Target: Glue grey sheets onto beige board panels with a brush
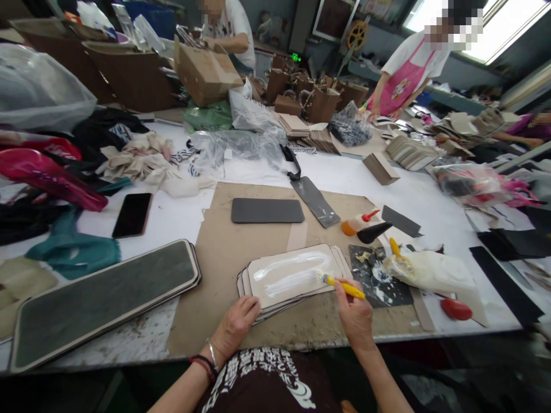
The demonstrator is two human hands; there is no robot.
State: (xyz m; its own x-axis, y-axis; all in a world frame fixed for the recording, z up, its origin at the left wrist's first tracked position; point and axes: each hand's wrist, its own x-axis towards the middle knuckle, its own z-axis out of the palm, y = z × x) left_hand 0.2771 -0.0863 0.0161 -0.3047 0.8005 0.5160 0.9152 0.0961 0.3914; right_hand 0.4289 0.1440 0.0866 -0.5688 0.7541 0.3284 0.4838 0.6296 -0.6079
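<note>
The left hand (235, 326) and right hand (355, 318) are apart. The right grips a yellow-handled brush (344, 287), its tip in white glue (293, 274) smeared over a stack of pale card panels (288, 278) just ahead on the worktop (413, 183). The left rests against the stack's near corner, and a glue-spattered dark mat (379, 275) lies just beyond the right hand.

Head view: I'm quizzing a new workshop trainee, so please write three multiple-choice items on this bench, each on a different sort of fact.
1. Where is the smartphone?
A) On the brown cardboard sheet
B) On the white tabletop left of that sheet
C) Inside a carton

2. What colour is the handle of the spreader in the right hand?
A) Yellow
B) Blue
C) Green

3. What state is the top board of the stack in?
A) Wrapped in plastic
B) Bare
C) Smeared with white paste

1 B: it lies on white, off the sheet.
2 A: yellow shows between the fingers.
3 C: white streaks cross its face.
</note>
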